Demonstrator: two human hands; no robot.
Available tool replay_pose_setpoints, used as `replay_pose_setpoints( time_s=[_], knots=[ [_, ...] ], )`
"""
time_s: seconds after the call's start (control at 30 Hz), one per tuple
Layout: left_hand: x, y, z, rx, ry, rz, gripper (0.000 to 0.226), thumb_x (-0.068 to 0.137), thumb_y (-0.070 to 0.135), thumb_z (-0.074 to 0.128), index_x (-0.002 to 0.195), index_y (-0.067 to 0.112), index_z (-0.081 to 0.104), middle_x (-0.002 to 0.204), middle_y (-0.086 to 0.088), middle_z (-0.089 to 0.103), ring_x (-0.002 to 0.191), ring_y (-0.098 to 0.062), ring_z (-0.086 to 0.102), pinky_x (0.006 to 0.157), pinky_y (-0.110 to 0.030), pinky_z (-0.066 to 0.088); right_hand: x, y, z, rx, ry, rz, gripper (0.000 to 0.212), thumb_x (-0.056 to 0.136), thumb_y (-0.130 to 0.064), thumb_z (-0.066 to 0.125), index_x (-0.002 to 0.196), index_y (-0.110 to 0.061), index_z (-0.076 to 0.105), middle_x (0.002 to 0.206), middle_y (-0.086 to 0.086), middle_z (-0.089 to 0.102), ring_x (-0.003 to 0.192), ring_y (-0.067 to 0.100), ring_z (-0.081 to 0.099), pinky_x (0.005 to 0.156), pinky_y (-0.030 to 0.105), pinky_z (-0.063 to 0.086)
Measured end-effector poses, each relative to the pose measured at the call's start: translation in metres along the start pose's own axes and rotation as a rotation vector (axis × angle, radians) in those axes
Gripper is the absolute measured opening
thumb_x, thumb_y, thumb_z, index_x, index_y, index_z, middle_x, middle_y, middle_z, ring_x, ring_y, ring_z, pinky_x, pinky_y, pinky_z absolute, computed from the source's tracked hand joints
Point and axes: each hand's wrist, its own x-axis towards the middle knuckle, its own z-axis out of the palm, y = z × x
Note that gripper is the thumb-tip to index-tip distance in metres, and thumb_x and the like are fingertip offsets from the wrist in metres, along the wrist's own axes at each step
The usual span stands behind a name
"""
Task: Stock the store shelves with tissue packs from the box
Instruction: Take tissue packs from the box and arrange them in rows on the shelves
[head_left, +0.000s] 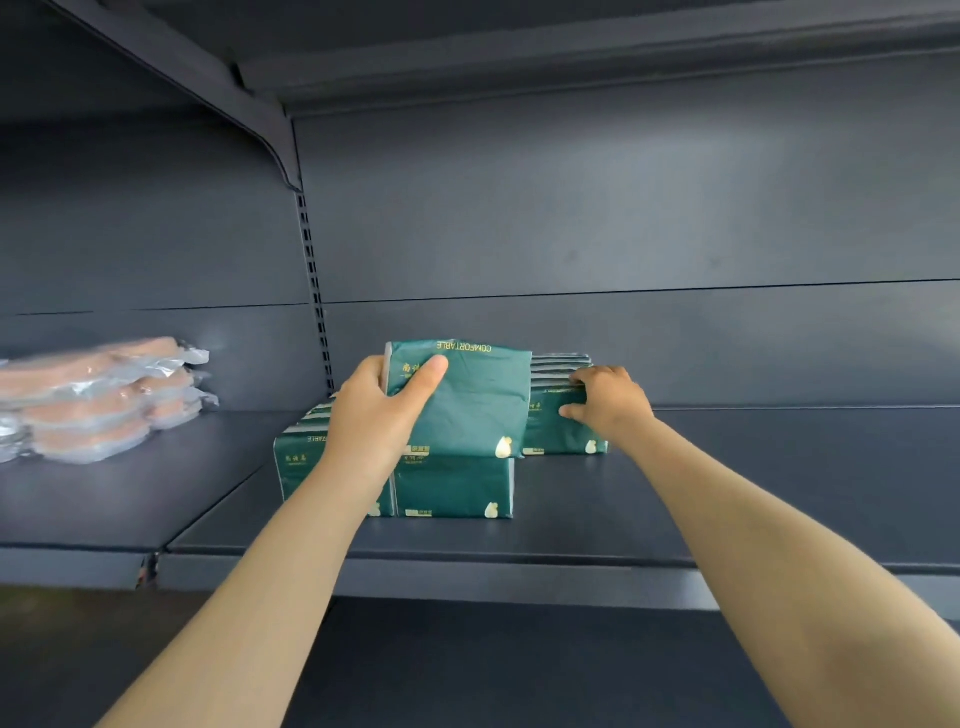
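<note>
My left hand (376, 410) grips a green tissue pack (472, 402) by its left edge, thumb across the front, holding it upright above the front row of green packs (452, 488) on the dark shelf (597, 514). Further back to the right stands another row of green packs (556, 431). My right hand (610, 400) holds that row, fingers curled over its top and thumb on its front face. The box is out of view.
A pile of clear-wrapped pinkish packages (98, 400) lies on the neighbouring shelf bay at the left. A slotted upright (314, 280) divides the bays. The dark shelf stretches bare to the right of the packs, and another shelf hangs overhead.
</note>
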Motion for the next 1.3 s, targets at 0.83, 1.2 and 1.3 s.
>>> replay_pose_setpoints(
  time_s=[0.83,1.2,1.3],
  knots=[
    [-0.028,-0.006,0.016,0.723,-0.214,0.421,0.045,0.091,0.049,0.049,0.124,0.019,0.052,0.120,0.010,0.053,0.113,-0.005,0.049,0.098,-0.022,0.037,-0.126,-0.030,-0.064,1.080,0.202,0.142,0.022,0.083,-0.026,0.071,0.099,-0.022,0.057,0.093,-0.007,0.065,0.086,0.010,0.062,0.065,0.026,0.051],
    [0.009,-0.039,0.012,1.246,-0.494,0.614,0.073,0.093,0.055,0.042,0.150,0.016,0.016,0.157,-0.004,0.014,0.145,-0.021,0.013,0.117,-0.033,0.011,-0.047,-0.010,0.004,0.739,0.127,0.303,0.040,0.084,-0.027,0.070,0.111,-0.009,0.046,0.111,0.006,0.055,0.101,0.021,0.052,0.079,0.031,0.044],
    [0.012,-0.050,0.010,1.215,-0.508,0.623,0.072,0.093,0.051,0.045,0.149,0.018,0.015,0.155,-0.003,0.019,0.143,-0.019,0.018,0.117,-0.032,0.012,-0.039,-0.005,0.014,0.512,0.120,0.309,0.058,0.080,-0.035,0.073,0.119,-0.003,0.044,0.121,0.011,0.043,0.113,0.028,0.046,0.092,0.036,0.041]
  ],
)
